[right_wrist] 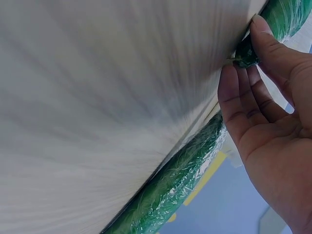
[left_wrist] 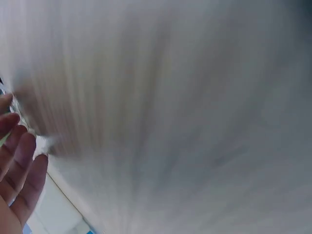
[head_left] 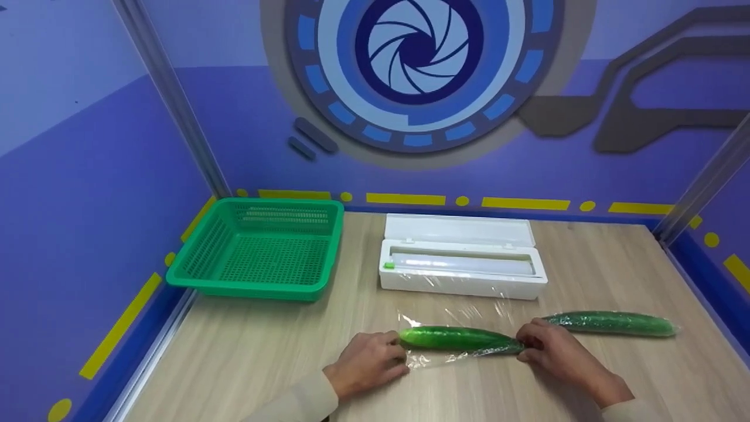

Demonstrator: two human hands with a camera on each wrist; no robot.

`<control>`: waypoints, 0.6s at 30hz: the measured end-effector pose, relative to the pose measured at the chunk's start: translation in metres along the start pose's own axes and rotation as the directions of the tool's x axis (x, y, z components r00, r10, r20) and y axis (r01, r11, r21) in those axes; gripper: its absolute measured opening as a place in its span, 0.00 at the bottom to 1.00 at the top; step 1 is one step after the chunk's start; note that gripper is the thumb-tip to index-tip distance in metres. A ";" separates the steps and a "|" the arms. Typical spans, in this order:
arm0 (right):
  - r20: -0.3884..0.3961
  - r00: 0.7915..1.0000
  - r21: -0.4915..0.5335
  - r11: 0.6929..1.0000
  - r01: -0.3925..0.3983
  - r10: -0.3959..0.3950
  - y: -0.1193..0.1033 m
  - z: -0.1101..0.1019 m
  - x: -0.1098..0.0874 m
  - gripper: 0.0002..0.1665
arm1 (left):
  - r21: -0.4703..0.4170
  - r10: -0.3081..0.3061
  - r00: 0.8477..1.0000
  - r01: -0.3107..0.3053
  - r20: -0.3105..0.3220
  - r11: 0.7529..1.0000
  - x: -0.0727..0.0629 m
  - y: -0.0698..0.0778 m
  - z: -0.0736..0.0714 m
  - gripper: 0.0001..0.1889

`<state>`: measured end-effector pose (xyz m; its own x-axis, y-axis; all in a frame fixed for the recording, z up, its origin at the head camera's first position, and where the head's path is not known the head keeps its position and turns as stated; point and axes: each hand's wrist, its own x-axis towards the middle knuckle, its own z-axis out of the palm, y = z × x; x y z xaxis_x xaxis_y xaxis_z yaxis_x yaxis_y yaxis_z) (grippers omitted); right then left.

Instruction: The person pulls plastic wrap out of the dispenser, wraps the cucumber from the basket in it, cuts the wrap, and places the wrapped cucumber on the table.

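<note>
A green cucumber (head_left: 460, 338) lies across the table in front of me, with clear cling film (head_left: 436, 358) around it and spread to its sides. At its pale left end my left hand (head_left: 370, 358) holds the film's edge with its fingertips. My right hand (head_left: 554, 349) pinches the cucumber's dark right end through the film, thumb and fingers on opposite sides. A second cucumber (head_left: 621, 323), wrapped in film, rests just beyond the right hand. In the right wrist view this wrapped cucumber (right_wrist: 170, 190) runs below the fingers. The left wrist view leaves the left fingertips' contact partly hidden.
Behind the cucumber stands a white cling film box (head_left: 463, 286), its lid raised and a film roll (head_left: 463, 262) inside. A green plastic basket (head_left: 258, 288) sits at the back left. Painted walls (head_left: 410, 170) border the wooden table (head_left: 234, 363).
</note>
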<state>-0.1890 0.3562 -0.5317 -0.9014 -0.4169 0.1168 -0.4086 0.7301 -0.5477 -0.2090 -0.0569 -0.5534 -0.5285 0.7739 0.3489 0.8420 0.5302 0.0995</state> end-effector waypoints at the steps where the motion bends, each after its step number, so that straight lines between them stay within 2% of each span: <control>1: 0.003 1.000 0.001 1.000 -0.001 0.001 0.000 0.000 0.000 0.11 | -0.020 0.010 1.000 -0.009 0.006 1.000 -0.001 0.000 0.000 0.12; 6: -0.010 1.000 -0.012 1.000 0.015 -0.016 0.002 0.000 0.002 0.12 | -0.050 0.058 0.998 -0.056 0.028 0.997 -0.002 -0.001 0.001 0.08; 9: -0.022 0.999 -0.017 0.999 0.033 -0.034 0.003 0.001 0.002 0.12 | -0.034 0.067 0.998 -0.067 0.005 0.997 0.000 -0.001 0.000 0.04; 11: -0.022 0.999 -0.017 0.999 0.040 -0.040 0.003 0.001 0.002 0.11 | -0.064 0.060 0.997 -0.062 -0.038 0.996 0.001 0.000 0.000 0.05; 13: -0.021 0.999 -0.018 0.999 0.039 -0.039 0.003 0.002 0.002 0.11 | -0.118 0.045 0.993 -0.058 -0.107 0.991 0.002 0.001 -0.002 0.08; 16: -0.019 0.999 -0.017 0.999 0.030 -0.030 0.003 0.002 0.001 0.11 | -0.217 0.008 0.980 -0.052 -0.201 0.975 0.004 0.003 -0.005 0.11; 18: -0.020 1.000 -0.017 1.000 0.023 -0.024 0.003 0.003 0.000 0.11 | -0.258 -0.019 0.972 -0.043 -0.233 0.965 0.005 0.005 -0.005 0.12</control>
<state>-0.1903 0.3569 -0.5359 -0.8942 -0.4230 0.1463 -0.4318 0.7294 -0.5306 -0.2070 -0.0527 -0.5462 -0.5043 0.6618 0.5547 0.8635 0.3887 0.3214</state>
